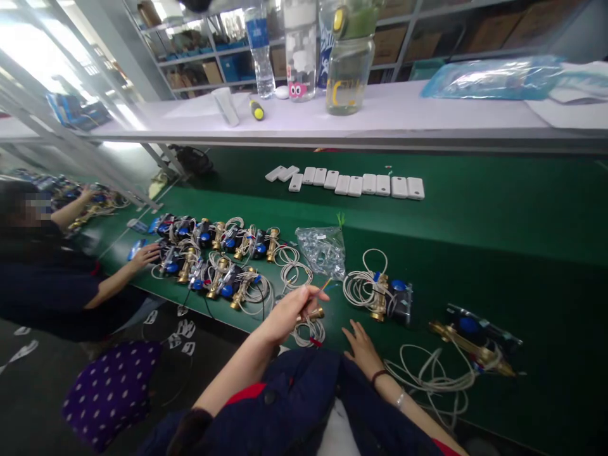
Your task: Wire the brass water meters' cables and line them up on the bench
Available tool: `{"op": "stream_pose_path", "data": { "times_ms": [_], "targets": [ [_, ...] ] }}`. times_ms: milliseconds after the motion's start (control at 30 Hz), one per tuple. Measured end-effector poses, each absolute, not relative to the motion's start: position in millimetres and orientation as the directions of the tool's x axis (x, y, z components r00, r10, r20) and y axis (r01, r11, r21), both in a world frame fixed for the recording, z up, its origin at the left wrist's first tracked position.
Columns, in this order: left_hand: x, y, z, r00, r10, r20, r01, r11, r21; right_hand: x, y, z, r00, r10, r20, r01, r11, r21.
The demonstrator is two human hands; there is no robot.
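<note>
My left hand (298,308) is closed in a pinch on a thin cable, whose bare orange and blue wire ends (327,284) stick out past the fingertips. Just below it lies a coiled grey cable (310,333) with a red tie, beside a brass fitting partly hidden by the hand. My right hand (365,352) rests near the table's front edge, fingers spread and holding nothing. Beyond it sits a brass valve meter (380,296) with a blue cap and a looped cable. Another brass meter (475,339) lies to the right, its loose cable (437,373) trailing along the edge.
A clear bag of small parts (323,252) lies ahead. Two rows of meters (218,253) stand at left, touched by a co-worker's hand (145,254). White boxes (355,185) line the back of the green table (475,221). A shelf (403,120) with bottles overhangs it.
</note>
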State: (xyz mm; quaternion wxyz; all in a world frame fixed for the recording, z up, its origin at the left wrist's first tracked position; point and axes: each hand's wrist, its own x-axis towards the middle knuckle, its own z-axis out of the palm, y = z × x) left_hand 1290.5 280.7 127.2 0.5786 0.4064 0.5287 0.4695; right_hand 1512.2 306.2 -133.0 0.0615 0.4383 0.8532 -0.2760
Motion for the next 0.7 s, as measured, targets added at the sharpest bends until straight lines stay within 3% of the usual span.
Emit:
{"op": "stream_pose_path", "data": {
  "times_ms": [133, 267, 333, 433, 533, 633, 700],
  "targets": [
    [1282, 270, 135, -0.143, 0.976, -0.167, 0.025, 0.172, 0.985, 1511, 296, -140, -0.591, 0.751, -0.296, 0.794, 0.477, -0.376],
    [1271, 260, 144, -0.163, 0.987, 0.010, 0.245, 0.031, 0.969, 1516, 279, -136, -0.285, 0.910, -0.300, 0.953, 0.235, -0.190],
    [1268, 255, 147, -0.156, 0.986, 0.063, 0.299, -0.014, 0.954, 1522, 273, -133, -0.234, 0.924, -0.303, 0.965, 0.182, -0.189],
    [1265, 250, 151, -0.210, 0.973, 0.096, 0.351, -0.017, 0.936, 1527, 271, -126, -0.268, 0.917, -0.295, 0.907, 0.137, -0.399],
    [1264, 245, 154, -0.285, 0.952, 0.110, 0.399, 0.013, 0.917, 1523, 279, -107, -0.217, 0.923, -0.317, 0.717, -0.070, -0.694],
    [1268, 241, 156, -0.300, 0.952, 0.064, 0.398, 0.063, 0.915, 1508, 288, -62, -0.209, 0.912, -0.354, 0.557, -0.187, -0.809],
    [1272, 241, 155, -0.276, 0.961, 0.016, 0.366, 0.090, 0.926, 1494, 290, -15, -0.328, 0.874, -0.358, 0.385, -0.222, -0.896]
  ]
}}
